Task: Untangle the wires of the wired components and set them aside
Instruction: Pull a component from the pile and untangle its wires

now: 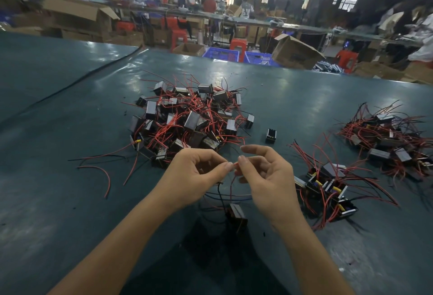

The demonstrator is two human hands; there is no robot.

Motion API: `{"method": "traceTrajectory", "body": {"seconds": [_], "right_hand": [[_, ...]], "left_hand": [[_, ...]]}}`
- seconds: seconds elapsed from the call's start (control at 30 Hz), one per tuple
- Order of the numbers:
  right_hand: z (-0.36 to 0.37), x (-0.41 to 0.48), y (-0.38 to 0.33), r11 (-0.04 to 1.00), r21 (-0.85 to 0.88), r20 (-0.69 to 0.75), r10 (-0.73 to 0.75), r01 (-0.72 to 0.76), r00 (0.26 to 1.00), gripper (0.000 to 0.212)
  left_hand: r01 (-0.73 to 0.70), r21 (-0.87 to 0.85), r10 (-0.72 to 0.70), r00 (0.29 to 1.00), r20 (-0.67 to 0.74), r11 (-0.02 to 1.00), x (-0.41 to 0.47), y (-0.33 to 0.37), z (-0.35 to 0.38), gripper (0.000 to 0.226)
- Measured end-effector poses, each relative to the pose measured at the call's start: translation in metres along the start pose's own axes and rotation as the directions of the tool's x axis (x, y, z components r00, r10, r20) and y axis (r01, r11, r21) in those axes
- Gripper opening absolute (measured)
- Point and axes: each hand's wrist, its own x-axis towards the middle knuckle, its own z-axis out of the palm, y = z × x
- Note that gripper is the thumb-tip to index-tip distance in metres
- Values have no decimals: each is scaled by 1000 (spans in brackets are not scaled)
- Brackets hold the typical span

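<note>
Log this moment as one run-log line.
step: untangling | left hand: pinches red wire | right hand: pinches same wire | component: below hands | tangled pile: ahead | set-aside group: right

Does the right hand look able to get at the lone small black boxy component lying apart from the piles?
Probably yes: the small black component lies just beyond the right hand, nothing between, but that hand now pinches a thin red wire.
</note>
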Motion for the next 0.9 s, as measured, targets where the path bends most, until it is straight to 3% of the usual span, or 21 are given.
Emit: {"method": "traceTrajectory", "body": {"seconds": [0.1,0.2,0.33,0.47,0.6,0.77,0.9], "right_hand": [[2,0,-1,977,198,-10,80,-76,997,14],[4,0,-1,958,276,-45,94,-78,995,16],[4,-1,0,993,112,-101,-13,25,995,12],[2,-1,0,992,103,-125,-56,69,991,8],[3,-4,-3,989,54,-40,-139,141,989,7],[5,-6,-2,874,-292,49,-393,389,918,6],[-1,-4,-2,904,-261,64,-335,339,940,7]], "left_hand": [[-19,-28,19,1000,17,999,0,2,0,19],[-23,-38,23,1000,6,999,1,2,-1,16],[17,-40,-19,998,-54,999,1,0,-1,10],[51,-61,-57,993,-107,997,2,0,-1,12],[47,-66,-55,991,-122,997,2,1,-2,11],[24,-24,-25,999,-47,999,2,3,-4,11],[9,-15,-9,1000,-18,1000,1,2,-6,15]]}}
